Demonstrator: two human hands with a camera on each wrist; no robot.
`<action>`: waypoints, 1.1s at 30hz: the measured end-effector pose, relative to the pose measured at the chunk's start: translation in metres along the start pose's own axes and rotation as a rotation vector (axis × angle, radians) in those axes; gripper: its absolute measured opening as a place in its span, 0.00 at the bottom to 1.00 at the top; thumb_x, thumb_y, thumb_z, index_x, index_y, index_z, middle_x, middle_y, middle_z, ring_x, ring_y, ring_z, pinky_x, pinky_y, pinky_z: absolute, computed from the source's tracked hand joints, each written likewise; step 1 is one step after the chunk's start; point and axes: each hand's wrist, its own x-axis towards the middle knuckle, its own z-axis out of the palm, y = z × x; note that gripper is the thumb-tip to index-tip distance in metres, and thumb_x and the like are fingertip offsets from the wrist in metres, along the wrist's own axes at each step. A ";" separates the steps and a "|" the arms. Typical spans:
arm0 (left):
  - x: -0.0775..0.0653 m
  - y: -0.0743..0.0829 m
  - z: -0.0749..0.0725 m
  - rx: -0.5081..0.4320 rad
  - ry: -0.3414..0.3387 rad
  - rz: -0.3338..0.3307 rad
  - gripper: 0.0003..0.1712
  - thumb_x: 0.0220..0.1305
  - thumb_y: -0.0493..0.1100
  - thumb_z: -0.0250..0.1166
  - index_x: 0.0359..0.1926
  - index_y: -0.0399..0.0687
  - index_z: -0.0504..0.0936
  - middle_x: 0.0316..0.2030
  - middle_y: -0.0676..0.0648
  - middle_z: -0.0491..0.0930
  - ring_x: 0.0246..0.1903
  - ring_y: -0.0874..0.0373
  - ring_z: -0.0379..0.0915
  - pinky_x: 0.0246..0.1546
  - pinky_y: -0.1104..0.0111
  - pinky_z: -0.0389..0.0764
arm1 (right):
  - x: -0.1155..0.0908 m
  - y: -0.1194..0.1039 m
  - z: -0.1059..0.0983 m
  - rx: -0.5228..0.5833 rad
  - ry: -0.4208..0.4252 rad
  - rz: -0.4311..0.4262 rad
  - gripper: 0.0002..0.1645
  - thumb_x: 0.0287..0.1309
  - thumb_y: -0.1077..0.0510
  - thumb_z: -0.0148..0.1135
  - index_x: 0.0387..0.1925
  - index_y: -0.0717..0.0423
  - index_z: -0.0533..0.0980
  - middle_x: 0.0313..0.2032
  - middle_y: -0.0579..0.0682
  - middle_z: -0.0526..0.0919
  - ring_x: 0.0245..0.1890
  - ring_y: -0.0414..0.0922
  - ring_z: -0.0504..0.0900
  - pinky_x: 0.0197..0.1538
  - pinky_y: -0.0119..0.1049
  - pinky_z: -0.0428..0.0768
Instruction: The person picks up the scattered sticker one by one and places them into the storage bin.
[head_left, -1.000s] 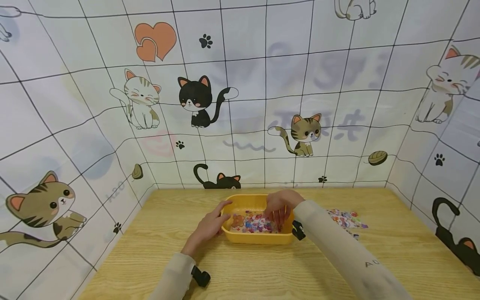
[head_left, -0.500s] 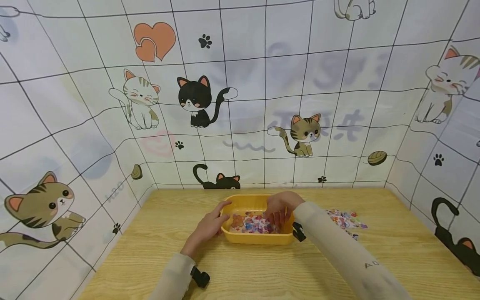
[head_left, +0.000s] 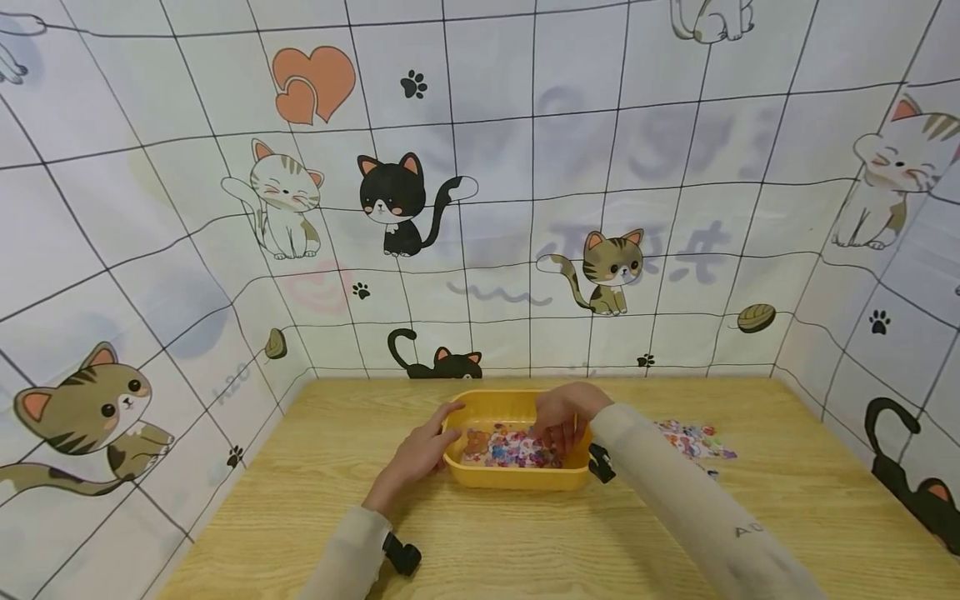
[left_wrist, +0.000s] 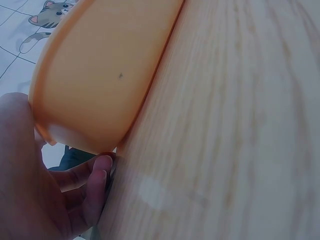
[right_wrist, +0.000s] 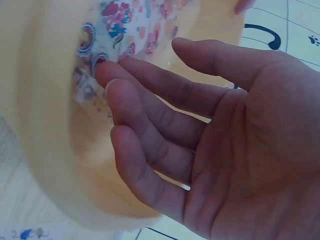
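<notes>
Within the yellow, rounded-rectangular plastic tray (head_left: 517,478), multicoloured cartoon-printed sheets (head_left: 510,451) lay.
Over them I held my right hand (head_left: 564,413), fingers loosely bent, narrowly parted; my left hand (head_left: 417,450) gripped the tray's left end.

- A pale wood-grain table (head_left: 480,542) spans the foreground, its grain running in long streaks.
- A yellow basin (head_left: 517,478) with rounded corners stands upright toward the table's far side, its base on the surface.
- A brightly printed sheet (head_left: 693,439) lies flat to the basin's right, partly hidden from the head camera.
- A small patch of similar print (head_left: 712,473) shows just nearer the front.
</notes>
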 end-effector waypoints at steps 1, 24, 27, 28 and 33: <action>0.000 0.000 0.000 -0.002 0.000 0.000 0.29 0.78 0.54 0.51 0.76 0.71 0.63 0.31 0.45 0.75 0.16 0.56 0.69 0.19 0.67 0.74 | -0.001 0.000 -0.001 -0.002 0.001 -0.012 0.21 0.72 0.45 0.59 0.35 0.56 0.88 0.33 0.54 0.91 0.35 0.50 0.90 0.42 0.43 0.88; 0.001 0.001 0.002 0.015 0.017 -0.020 0.28 0.77 0.55 0.52 0.75 0.73 0.64 0.30 0.46 0.76 0.15 0.57 0.70 0.19 0.67 0.74 | -0.100 0.016 -0.041 0.126 0.180 -0.403 0.18 0.76 0.49 0.55 0.53 0.57 0.81 0.31 0.54 0.87 0.28 0.45 0.87 0.37 0.42 0.86; 0.000 0.000 0.001 0.007 0.013 -0.015 0.28 0.78 0.54 0.52 0.76 0.72 0.64 0.30 0.46 0.75 0.15 0.57 0.69 0.19 0.66 0.74 | -0.110 0.023 -0.037 0.140 0.268 -0.428 0.16 0.76 0.51 0.56 0.51 0.57 0.81 0.30 0.52 0.86 0.27 0.45 0.85 0.36 0.41 0.85; 0.000 0.000 0.001 0.006 0.011 -0.013 0.28 0.78 0.54 0.51 0.76 0.71 0.64 0.30 0.45 0.75 0.15 0.56 0.69 0.19 0.66 0.74 | -0.113 0.026 -0.035 0.145 0.305 -0.438 0.15 0.76 0.52 0.56 0.49 0.57 0.81 0.30 0.52 0.86 0.27 0.45 0.85 0.35 0.41 0.85; 0.000 0.000 0.000 0.008 0.009 -0.005 0.28 0.78 0.55 0.51 0.76 0.72 0.64 0.30 0.45 0.75 0.15 0.56 0.69 0.19 0.66 0.74 | -0.123 0.041 -0.025 0.165 0.489 -0.452 0.12 0.75 0.54 0.58 0.44 0.57 0.82 0.26 0.47 0.84 0.25 0.46 0.83 0.31 0.41 0.83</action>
